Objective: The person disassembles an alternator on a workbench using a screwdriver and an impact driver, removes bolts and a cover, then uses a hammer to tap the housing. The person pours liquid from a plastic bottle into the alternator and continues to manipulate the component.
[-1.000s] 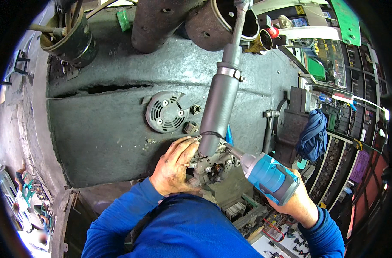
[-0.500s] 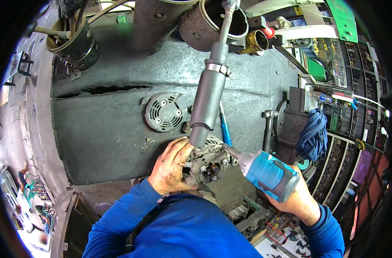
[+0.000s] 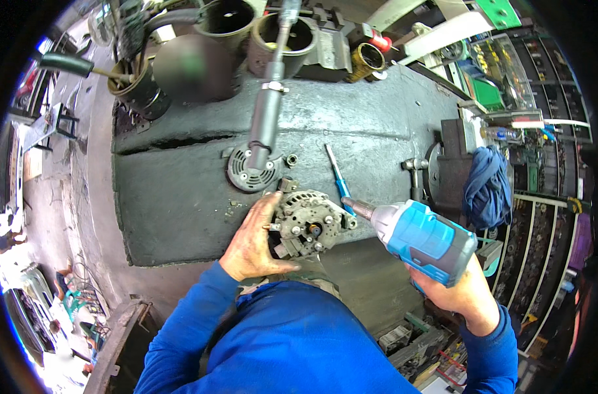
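My left hand curls round the left side of an alternator, which stands at the near edge of the bench with its studded rear face up. My right hand grips the handle of a blue cordless impact driver. The driver's socket end points left, above the right of the alternator and apart from its face; it overlaps a blue-handled screwdriver lying behind. Farther back lies a round slotted cover, partly hidden by a dark hanging tube. Close to the cover sits a small metal ring.
A hammer lies on the right beside a vise-like block with a dark blue cloth hung on it. Tool-filled cans line the back. Shelves of parts stand at right. A crack crosses the dark bench top.
The driver's tip has drawn away from the alternator's upper right edge. The hanging tube appears farther left, now over the slotted cover. My view has shifted; both hands keep their hold.
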### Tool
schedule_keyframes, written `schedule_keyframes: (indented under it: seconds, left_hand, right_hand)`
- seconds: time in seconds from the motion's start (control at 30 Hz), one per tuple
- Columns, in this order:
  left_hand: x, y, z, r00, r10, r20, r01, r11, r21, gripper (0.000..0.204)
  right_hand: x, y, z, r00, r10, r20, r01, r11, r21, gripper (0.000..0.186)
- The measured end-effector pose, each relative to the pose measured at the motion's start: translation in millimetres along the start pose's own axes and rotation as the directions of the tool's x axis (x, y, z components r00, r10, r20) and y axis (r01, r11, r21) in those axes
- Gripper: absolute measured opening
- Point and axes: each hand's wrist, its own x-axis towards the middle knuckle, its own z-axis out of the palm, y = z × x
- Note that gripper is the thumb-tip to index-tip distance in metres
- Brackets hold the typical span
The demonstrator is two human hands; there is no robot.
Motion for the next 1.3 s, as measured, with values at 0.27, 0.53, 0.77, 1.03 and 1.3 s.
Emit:
schedule_keyframes:
  seconds: [0.27, 0.53, 0.77, 1.03, 1.3]
  left_hand:
    - [-8, -1, -3, 1.0, 0.02, 0.017, -0.021, 0.998, 0.053, 0.145]
    - [-2, -6, 26, 0.982, 0.112, -0.15, -0.067, 0.958, 0.279, 0.129]
    - [-7, -12, 38, 0.958, 0.175, -0.228, -0.079, 0.922, 0.379, 0.127]
    - [4, -15, 37, 0.962, 0.191, -0.195, -0.146, 0.964, 0.223, 0.138]
    - [29, -29, 3, 0.974, 0.227, 0.015, -0.227, 0.97, 0.083, 0.136]
  right_hand:
    - [-44, 55, 46, 0.999, 0.052, 0.016, -0.054, 0.982, 0.181, 0.041]
    - [-52, 69, 83, 0.995, 0.1, 0.026, -0.103, 0.954, 0.28, 0.038]
    - [-44, 63, 86, 0.99, 0.138, 0.026, -0.14, 0.942, 0.304, 0.038]
    - [-23, 42, 57, 0.966, 0.175, 0.19, -0.186, 0.982, 0.043, 0.033]
    - [-4, 25, 34, 0.875, 0.329, 0.354, -0.194, 0.91, -0.366, 0.077]
